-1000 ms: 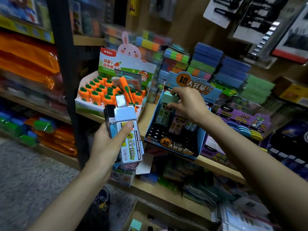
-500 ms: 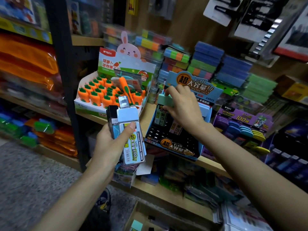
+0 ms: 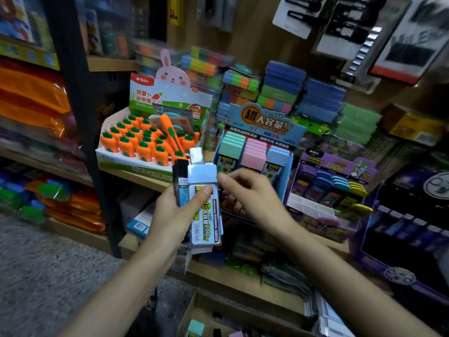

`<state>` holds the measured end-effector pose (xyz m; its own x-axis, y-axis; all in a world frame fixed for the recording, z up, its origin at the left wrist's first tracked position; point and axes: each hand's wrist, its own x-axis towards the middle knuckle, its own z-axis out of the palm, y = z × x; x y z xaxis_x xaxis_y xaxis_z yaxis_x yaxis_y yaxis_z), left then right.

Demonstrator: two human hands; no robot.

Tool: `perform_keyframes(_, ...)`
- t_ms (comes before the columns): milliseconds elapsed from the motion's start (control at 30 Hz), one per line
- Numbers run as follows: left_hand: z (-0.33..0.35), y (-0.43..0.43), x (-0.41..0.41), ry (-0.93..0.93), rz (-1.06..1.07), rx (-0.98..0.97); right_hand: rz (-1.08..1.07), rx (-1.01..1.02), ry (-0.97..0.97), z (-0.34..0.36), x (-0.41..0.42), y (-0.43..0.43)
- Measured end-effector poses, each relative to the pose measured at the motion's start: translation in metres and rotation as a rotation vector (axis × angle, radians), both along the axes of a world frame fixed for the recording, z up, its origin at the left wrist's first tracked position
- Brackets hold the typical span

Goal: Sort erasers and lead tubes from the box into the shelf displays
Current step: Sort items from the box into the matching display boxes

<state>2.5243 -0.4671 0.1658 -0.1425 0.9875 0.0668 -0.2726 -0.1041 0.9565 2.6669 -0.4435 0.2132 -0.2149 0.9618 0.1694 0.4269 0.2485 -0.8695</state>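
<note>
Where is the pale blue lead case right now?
Head view, centre: the pale blue lead case stands upright in the left hand, next to a black tube, in front of the blue display box.

The pale-blue lead tube (image 3: 202,181) is showing clear, glossy plastic, with a printed paper label shining under the shell. Beside it, the black lead tube (image 3: 181,171) is looking like smooth dark plastic with a duller sheen. The blue display box (image 3: 264,122) is reading as printed card, slightly glossy, and the pastel caps (image 3: 255,152) in it are looking matt and smooth. The orange carrot pieces (image 3: 136,144) are gleaming like moulded plastic. The shelf (image 3: 243,285) is showing pale, smooth wood. The orange packets (image 3: 31,93) are glinting as crinkled plastic film. The floor (image 3: 48,276) is looking rough and speckled.
</note>
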Motion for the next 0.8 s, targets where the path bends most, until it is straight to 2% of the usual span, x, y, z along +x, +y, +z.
perform_keyframes(67,-0.001,-0.002,0.010,0.033,-0.058,-0.012,-0.041,-0.179,0.185,-0.007,0.003,-0.012)
perform_keyframes(133,-0.002,-0.004,0.020,0.051,-0.110,-0.022,-0.092,-0.316,0.287,-0.008,0.010,-0.016)
perform_keyframes(233,-0.002,-0.007,0.032,0.024,-0.136,-0.036,-0.109,-0.401,0.401,-0.009,0.023,-0.020)
perform_keyframes(400,0.001,-0.007,0.053,-0.083,-0.152,-0.054,-0.212,-0.361,0.492,-0.008,0.045,-0.023)
perform_keyframes(567,-0.002,-0.005,0.069,-0.051,-0.178,-0.069,-0.299,-0.317,0.548,0.001,0.068,-0.022)
perform_keyframes(700,-0.002,-0.002,0.072,-0.031,-0.154,-0.077,-0.367,-0.190,0.564,0.018,0.093,-0.012)
perform_keyframes(800,0.000,0.001,0.067,-0.025,-0.121,-0.058,-0.435,0.002,0.488,0.037,0.108,0.005)
